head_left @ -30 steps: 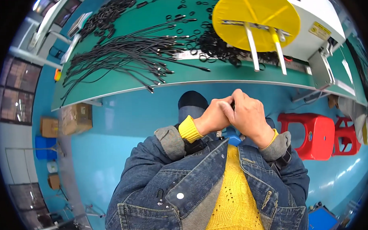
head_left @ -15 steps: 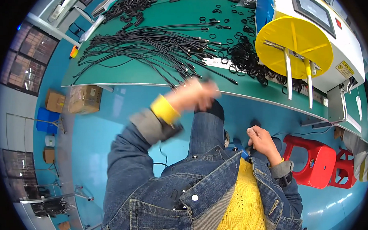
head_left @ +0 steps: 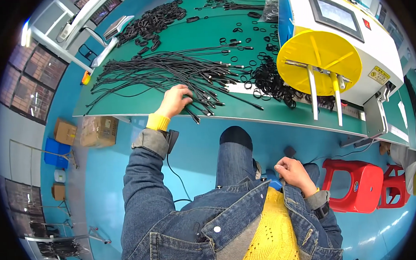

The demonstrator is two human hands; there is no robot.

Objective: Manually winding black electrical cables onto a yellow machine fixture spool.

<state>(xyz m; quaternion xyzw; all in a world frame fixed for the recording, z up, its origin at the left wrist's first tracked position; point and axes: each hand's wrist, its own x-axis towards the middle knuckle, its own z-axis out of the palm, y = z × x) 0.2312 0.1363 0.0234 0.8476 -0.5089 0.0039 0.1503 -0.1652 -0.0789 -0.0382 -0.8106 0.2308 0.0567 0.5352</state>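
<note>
Head view: the left hand (head_left: 176, 100) reaches over the front edge of the green table (head_left: 184, 38) and sits on the near side of the black cables (head_left: 146, 70), its fingers bent and drawn fairly narrow; whether a cable is pinched between them cannot be told. These cables lie in a loose fan on the table, left of the machine, with most of their metal-tipped ends pointing right, close to that hand. The right hand (head_left: 295, 175) is curled near the lap, well apart from the table, and its closed fingers hide whether they hold anything. Handling the cables well likely calls for a light pinch on one strand just behind its plug, then a draw along its own length toward the body, since the strands cross and a sideways pull could drag neighbours along. The thin cord (head_left: 176, 174) hanging from the dark device (head_left: 172, 140) at the left wrist could snag, so it is best kept clear of the table edge. Right of the plugs, a heap of small black rings (head_left: 272, 79) crowds the surface, with single rings strewn among the nearest cable ends. Beyond it, a yellow disc (head_left: 320, 57) with two pale rods (head_left: 312, 96) juts from the white machine (head_left: 374, 46) and limits reach on that side. A red stool (head_left: 368, 188) stands on the floor to the right.
</note>
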